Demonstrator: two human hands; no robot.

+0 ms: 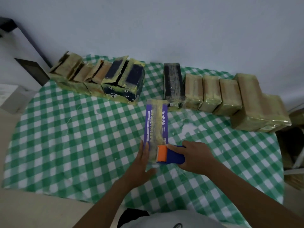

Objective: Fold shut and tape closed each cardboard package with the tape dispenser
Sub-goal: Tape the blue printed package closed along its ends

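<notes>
The checked desk (65, 145) carries open-flapped packages (98, 76) at 10 o'clock and taped packages (222, 94) at 2. The purple package (156, 122) lies centred, running 12 to 6. The tape dispenser (171, 155) sits at its 6 o'clock end, the right hand (195, 157) with fingers curled round it. The left hand (141, 163) lays straight fingers along the 9 o'clock edge. That flat hold may let the package skid and the tape wrinkle.

Purple pkg (156, 127) lies flat, lengthwise, yellowish tape strip down its middle, near-left edge under left fingers (145, 148). Blue tape dispenser (171, 156) w/ orange head sits on its near end, gripped in right fingers (171, 147).
</notes>
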